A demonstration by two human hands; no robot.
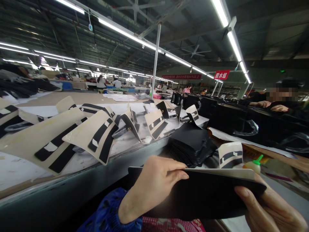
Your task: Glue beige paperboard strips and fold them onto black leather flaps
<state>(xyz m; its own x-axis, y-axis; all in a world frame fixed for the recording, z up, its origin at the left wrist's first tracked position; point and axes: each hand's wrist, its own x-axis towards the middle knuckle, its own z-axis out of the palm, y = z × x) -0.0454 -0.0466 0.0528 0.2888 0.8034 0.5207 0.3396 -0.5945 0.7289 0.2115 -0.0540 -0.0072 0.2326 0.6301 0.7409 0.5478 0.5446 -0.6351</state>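
A black leather-like panel (205, 193) with a pale backing (231, 173) showing along its top edge is held in front of me. My left hand (156, 183) pinches the upper edge near its middle, thumb and fingers pressed together. At the right end, my right hand (267, 206) grips the panel with the thumb on the black face and the fingers behind. Just beyond it lies a stack of black sheets (190, 138). A curved beige piece with dark strips (230, 153) stands behind the panel's right half.
Several beige pieces with black strips (89, 135) lie on the white-covered table (19, 174) at left. A glue bottle with a green tip (256, 164) stands at right. Black bags (231, 119) line the bench, where a co-worker's hands (277, 106) rest.
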